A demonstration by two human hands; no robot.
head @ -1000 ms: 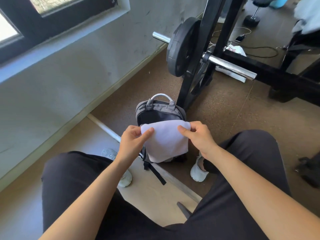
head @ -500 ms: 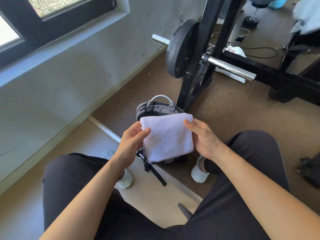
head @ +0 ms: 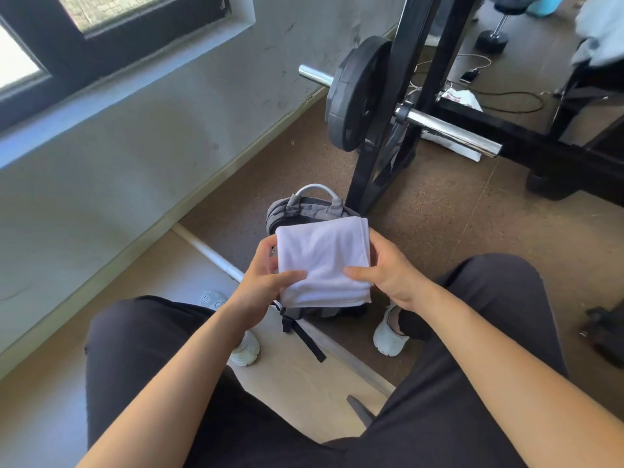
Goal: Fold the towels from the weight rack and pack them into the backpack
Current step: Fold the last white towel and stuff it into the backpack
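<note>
A: Where's the towel (head: 322,261)?
B: In the air between the knees, right over the backpack (head: 305,211), which stands on the floor just beyond the feet. It hides most of the bag's mouth, so I can't tell how wide the bag is open.
A: And the hands?
B: Both have hold of it. The left hand (head: 260,288) curls round the left edge, thumb across the near face, fingers behind. The right hand (head: 393,275) mirrors it on the right edge, thumb on top and pointing in. Neither is spread flat; each pinches thumb against fingers.
A: Why grip from both sides?
B: My guess is that the towel is folded into a thick square, since layers show along its near edge. A grip on each side keeps those layers from sliding apart. Holding it flat over the bag also lines it up for a straight drop in.
A: Why is the bag there?
B: It sits at the near foot of the rack (head: 410,35), handle up, within easy reach of someone sitting.
A: Anything left to fold?
B: A pale cloth (head: 599,32) lies far right on dark gear, too blurred to call a towel. I'd judge this one folded, with packing next
</note>
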